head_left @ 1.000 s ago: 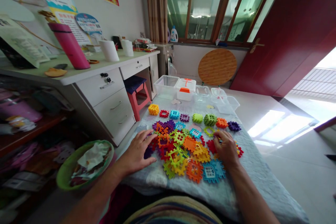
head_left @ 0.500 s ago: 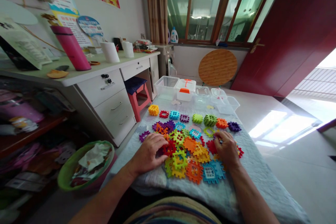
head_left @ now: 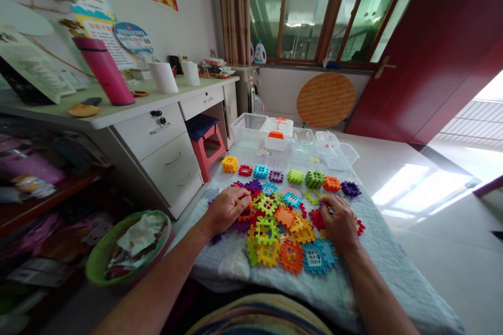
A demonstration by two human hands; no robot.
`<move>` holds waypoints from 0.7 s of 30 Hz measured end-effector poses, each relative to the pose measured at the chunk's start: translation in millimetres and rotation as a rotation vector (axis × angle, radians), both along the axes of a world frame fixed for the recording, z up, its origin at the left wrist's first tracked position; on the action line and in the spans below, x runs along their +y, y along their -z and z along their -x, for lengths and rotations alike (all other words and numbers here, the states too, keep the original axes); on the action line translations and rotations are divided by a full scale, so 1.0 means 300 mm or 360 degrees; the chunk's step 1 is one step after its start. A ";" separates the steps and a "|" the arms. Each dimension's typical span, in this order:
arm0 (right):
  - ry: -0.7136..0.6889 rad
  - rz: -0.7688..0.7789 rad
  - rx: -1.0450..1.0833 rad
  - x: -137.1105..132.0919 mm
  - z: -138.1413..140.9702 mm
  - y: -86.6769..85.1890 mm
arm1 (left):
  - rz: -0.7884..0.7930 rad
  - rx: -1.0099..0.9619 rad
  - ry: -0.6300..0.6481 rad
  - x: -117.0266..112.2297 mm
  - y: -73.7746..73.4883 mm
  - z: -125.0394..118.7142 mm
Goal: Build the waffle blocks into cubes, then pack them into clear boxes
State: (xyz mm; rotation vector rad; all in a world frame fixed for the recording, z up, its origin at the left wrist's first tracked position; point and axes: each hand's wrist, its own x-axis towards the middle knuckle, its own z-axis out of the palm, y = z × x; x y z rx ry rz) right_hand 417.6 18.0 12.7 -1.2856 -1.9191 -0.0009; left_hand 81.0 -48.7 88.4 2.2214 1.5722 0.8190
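Observation:
A loose pile of colourful plastic interlocking building blocks with notched edges lies on the cloth-covered table. At the pile's left side is my left hand (head_left: 228, 210), its fingers drawn together above an orange block (head_left: 246, 213); what they pinch is hidden. My right hand (head_left: 338, 221) rests at the right side with curled fingers, beside a red block (head_left: 316, 218); its grasp is also hidden. Between the hands lie a lime-green frame block (head_left: 268, 231), an orange block (head_left: 291, 257) and a blue window block (head_left: 320, 257).
Behind the pile runs a row of blocks sorted by colour, from a yellow stack (head_left: 229, 164) to a dark purple one (head_left: 351, 189). Clear plastic boxes (head_left: 249, 133) stand at the table's far end. On the floor at left is a green-rimmed waste basket (head_left: 94, 272).
My left hand has moved up and slightly left, and its fingers have closed together. The lime-green frame block shifted slightly. My right hand has stayed in place.

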 end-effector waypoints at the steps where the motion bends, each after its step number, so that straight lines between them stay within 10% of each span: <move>1: 0.0000 0.0000 0.0000 0.000 -0.001 0.001 | 0.0017 0.0008 0.0014 0.008 0.003 -0.007; 12: 0.0024 0.0007 0.0008 0.003 -0.007 0.007 | -0.0231 0.0140 -0.0294 0.090 0.084 -0.020; 21: -0.0006 -0.0013 0.0004 0.000 -0.003 0.001 | -0.0072 0.0327 -0.0293 -0.108 0.078 0.130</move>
